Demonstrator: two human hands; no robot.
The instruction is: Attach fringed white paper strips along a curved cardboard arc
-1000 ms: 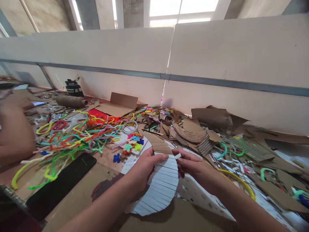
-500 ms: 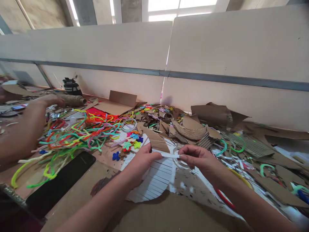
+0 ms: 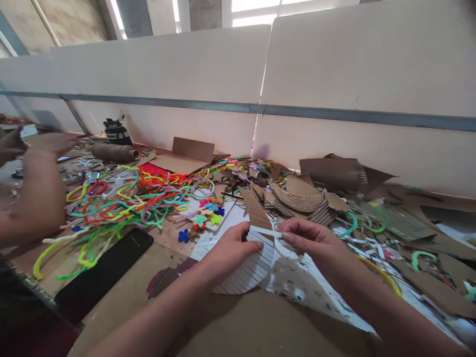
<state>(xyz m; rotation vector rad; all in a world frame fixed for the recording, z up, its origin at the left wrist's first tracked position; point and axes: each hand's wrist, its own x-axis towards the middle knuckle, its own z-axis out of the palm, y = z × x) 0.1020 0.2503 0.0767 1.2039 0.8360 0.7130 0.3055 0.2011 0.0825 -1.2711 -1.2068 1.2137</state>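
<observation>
In the middle of the head view, my left hand (image 3: 236, 250) grips a round white piece with dark parallel lines (image 3: 247, 271) by its upper left edge. My right hand (image 3: 307, 238) pinches the right end of a narrow white strip (image 3: 265, 231). The strip's left end lies at the top of the lined piece, beside my left fingers. Brown cardboard (image 3: 256, 210) shows just behind the lined piece. A roll of tape, partly hidden, is below my right fingers. Under the hands are white paper (image 3: 297, 280) and brown cardboard (image 3: 238, 327).
Colourful pipe cleaners (image 3: 130, 198), a black phone (image 3: 107, 270) and felt flowers (image 3: 208, 213) lie to the left. Cardboard scraps (image 3: 297, 196) fill the back and right. Another person's arm (image 3: 40, 183) reaches in at far left, near a twine roll (image 3: 113, 152).
The strip's left end now lies over the top of the lined piece, and my left thumb has come off it. The other person's hand has moved left, and the view has shifted slightly.
</observation>
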